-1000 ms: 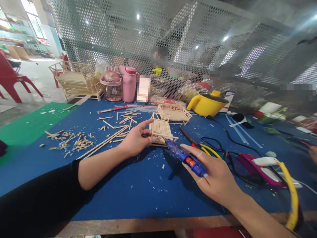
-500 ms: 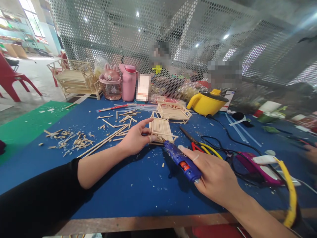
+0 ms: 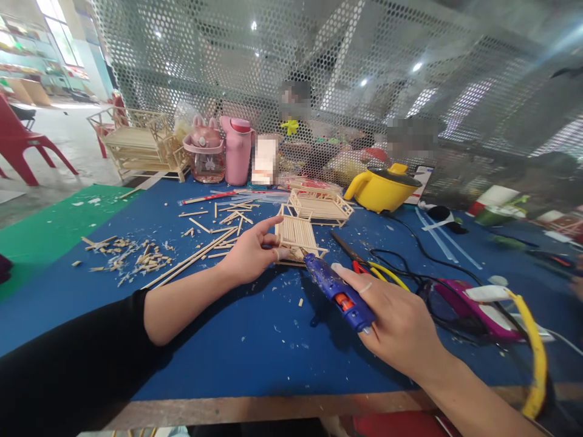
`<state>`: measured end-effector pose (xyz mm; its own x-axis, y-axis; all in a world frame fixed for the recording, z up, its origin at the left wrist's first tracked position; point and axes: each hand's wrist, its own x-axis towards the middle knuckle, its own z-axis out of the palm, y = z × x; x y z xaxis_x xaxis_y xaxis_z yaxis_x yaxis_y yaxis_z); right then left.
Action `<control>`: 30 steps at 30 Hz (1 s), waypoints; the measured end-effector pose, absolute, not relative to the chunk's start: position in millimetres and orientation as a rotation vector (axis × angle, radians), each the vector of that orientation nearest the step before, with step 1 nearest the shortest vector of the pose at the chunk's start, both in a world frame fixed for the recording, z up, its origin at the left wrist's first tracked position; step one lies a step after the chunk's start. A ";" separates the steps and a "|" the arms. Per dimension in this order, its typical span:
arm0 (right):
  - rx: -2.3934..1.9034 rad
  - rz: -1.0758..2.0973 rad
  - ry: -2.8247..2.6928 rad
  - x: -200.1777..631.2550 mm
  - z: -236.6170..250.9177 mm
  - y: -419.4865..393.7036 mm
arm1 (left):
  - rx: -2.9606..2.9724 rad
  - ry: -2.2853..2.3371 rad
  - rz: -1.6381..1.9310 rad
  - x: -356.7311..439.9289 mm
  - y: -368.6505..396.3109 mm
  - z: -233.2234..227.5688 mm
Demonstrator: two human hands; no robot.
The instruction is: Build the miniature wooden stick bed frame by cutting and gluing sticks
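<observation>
The stick frame sits between loose sticks and scissors.

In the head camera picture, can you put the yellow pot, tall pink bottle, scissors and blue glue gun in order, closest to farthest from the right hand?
From the right hand:
1. Blue glue gun: in its grip
2. Scissors: just beyond it
3. Yellow pot: farther back
4. Tall pink bottle: back left

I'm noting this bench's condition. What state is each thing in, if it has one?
Left hand: touching the small stick frame.
Right hand: closed around the glue gun.
Glue gun: held, nozzle at that frame.
Small stick frame: partly hidden by the left hand.
Yellow pot: lid on.
Pink bottle: upright, capped.
Scissors: lying down; open or shut unclear.
Wood offcuts: scattered.
</observation>
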<state>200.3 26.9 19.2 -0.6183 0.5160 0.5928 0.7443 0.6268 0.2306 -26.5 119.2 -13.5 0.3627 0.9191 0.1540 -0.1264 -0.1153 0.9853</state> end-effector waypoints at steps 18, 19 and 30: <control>-1.038 -0.644 -2.408 203.5 15.2 26.4 | 1.378 0.801 1.066 -26.4 117.1 -10.1; -1.025 -0.642 -2.403 202.4 15.6 27.2 | 1.381 0.803 1.066 -26.4 117.1 -10.2; -0.935 -0.606 -2.412 204.0 17.3 25.7 | 1.377 0.782 1.069 -26.5 120.1 -14.7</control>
